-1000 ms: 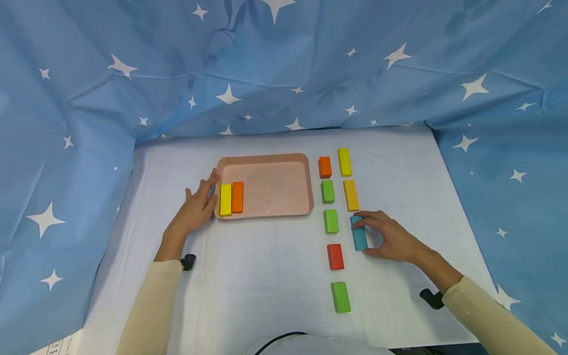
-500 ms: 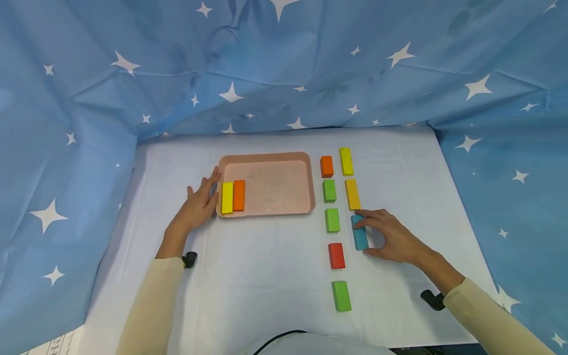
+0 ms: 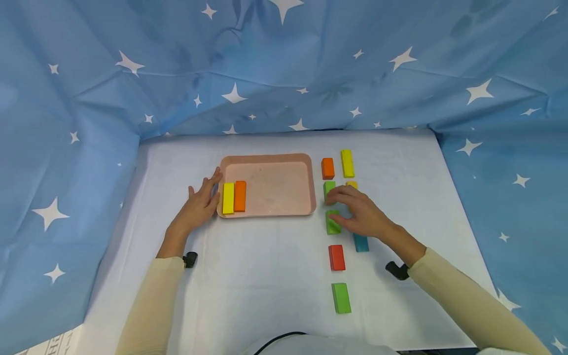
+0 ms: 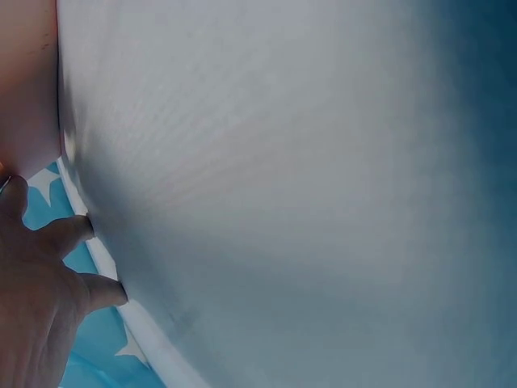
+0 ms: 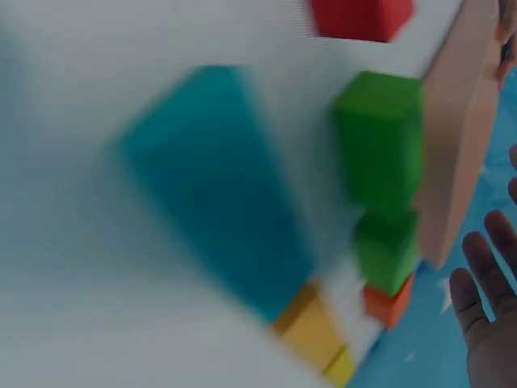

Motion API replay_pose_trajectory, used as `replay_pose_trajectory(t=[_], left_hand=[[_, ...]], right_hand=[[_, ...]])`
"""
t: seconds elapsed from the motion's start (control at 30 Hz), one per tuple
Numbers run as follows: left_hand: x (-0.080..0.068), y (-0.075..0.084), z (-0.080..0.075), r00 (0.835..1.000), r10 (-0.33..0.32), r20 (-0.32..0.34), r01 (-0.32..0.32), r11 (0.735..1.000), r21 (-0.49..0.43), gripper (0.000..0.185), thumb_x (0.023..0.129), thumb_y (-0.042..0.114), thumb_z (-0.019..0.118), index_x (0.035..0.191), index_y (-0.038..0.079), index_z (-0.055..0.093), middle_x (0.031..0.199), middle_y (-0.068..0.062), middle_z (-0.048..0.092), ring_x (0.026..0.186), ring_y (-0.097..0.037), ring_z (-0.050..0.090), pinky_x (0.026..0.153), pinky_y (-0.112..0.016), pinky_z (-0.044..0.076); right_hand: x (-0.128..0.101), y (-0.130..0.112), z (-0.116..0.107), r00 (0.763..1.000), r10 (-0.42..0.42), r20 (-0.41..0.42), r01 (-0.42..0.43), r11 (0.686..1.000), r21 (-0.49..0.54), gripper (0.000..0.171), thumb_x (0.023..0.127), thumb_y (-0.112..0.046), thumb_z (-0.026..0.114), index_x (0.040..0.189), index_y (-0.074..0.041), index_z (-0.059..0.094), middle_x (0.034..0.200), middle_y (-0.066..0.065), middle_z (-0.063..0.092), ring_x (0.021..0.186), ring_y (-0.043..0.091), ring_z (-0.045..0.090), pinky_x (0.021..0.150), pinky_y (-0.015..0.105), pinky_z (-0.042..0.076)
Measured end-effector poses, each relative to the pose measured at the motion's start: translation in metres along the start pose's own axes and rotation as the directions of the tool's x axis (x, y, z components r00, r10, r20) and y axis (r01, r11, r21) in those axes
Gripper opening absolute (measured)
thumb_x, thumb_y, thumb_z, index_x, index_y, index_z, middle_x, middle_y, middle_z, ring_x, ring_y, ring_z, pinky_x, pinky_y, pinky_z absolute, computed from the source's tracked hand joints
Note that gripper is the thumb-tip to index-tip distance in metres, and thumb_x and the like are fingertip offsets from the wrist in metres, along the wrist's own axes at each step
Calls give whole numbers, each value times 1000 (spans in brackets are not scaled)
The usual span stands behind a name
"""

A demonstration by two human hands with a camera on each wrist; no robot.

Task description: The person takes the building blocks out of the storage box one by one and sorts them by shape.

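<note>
My left hand [image 3: 197, 209] lies with spread fingers at the left rim of a pink tray [image 3: 279, 185]; the left wrist view shows its fingers only at the edge. Inside the tray, a yellow block [image 3: 228, 198] and an orange block [image 3: 239, 196] stand side by side. My right hand [image 3: 361, 214] hovers holding nothing, its fingers over two green blocks: a farther one [image 3: 329, 186] and a nearer one [image 3: 333, 228]. Beneath it a blue block [image 3: 361, 243] lies partly covered, plain but blurred in the right wrist view [image 5: 218, 186]. A darker yellow block [image 3: 352, 184] is mostly hidden.
Right of the tray, the blocks form two columns. A small orange block [image 3: 328, 168] and a yellow block [image 3: 348, 163] are at the far end. Toward the front lie a red block [image 3: 337, 258] and a green block [image 3: 341, 298]. A starry blue curtain [image 3: 266, 64] surrounds the white table.
My right hand has left the blue block, which stays on the table, and has moved left and away from me over the green blocks. The left hand keeps its place at the tray.
</note>
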State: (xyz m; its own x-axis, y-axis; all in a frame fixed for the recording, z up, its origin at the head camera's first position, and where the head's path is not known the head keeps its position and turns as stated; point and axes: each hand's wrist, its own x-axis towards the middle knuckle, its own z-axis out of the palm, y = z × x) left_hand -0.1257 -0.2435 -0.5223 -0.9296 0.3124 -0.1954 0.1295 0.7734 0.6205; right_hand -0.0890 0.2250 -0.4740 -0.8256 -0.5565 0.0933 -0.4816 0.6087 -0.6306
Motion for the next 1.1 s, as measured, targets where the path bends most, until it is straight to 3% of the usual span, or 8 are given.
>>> replay_pose_trajectory(t=[0.13, 0.3, 0.5, 0.67, 0.87, 1.1], left_hand=[[0, -1, 0, 1000, -1, -3, 1, 1000, -2, 61, 113, 32, 36, 169, 27, 12, 176, 12, 3, 159, -48, 13, 121, -76, -9], [-2, -2, -2, 1000, -5, -8, 5, 1000, -9, 60, 113, 34, 37, 169, 27, 13, 176, 13, 3, 159, -48, 13, 121, -76, -9], [0, -2, -1, 1000, -4, -1, 4, 1000, -5, 61, 113, 35, 36, 169, 27, 13, 176, 11, 3, 159, -48, 12, 121, -76, -9], [2, -2, 0, 1000, -9, 4, 9, 1000, -1, 61, 113, 37, 36, 169, 29, 12, 176, 11, 3, 159, -48, 12, 121, -75, -10], [2, -2, 0, 1000, 5, 2, -5, 1000, 5, 61, 113, 37, 35, 169, 28, 13, 176, 12, 3, 159, -49, 13, 120, -76, -10], [0, -1, 0, 1000, 9, 7, -9, 1000, -8, 61, 114, 37, 35, 169, 26, 11, 176, 12, 1, 158, -50, 12, 120, -76, -10]], right_hand=[[50, -21, 18, 999, -33, 37, 32, 999, 29, 25, 93, -19, 78, 117, -11, 75, 132, 5, 64, 127, 24, 57, 109, 48, 51], [109, -44, 56, 995, -39, 91, 35, 998, 43, 26, 92, -21, 79, 116, -11, 74, 132, 3, 62, 127, 22, 56, 112, 42, 48], [158, -67, 97, 976, 15, 216, -11, 1000, -19, 40, 88, -32, 82, 124, -16, 71, 148, 5, 55, 137, 24, 49, 118, 42, 43], [180, -78, 119, 961, 41, 273, -4, 991, -133, 54, 83, -42, 86, 128, -18, 69, 156, 8, 50, 142, 28, 46, 118, 45, 42], [189, -82, 134, 943, 92, 320, -11, 969, -245, 69, 81, -51, 87, 137, -20, 61, 164, 6, 42, 147, 27, 40, 122, 47, 37], [193, -83, 140, 951, 81, 298, -8, 971, -238, 69, 81, -44, 87, 138, -18, 56, 152, 2, 52, 135, 23, 47, 116, 40, 43]])
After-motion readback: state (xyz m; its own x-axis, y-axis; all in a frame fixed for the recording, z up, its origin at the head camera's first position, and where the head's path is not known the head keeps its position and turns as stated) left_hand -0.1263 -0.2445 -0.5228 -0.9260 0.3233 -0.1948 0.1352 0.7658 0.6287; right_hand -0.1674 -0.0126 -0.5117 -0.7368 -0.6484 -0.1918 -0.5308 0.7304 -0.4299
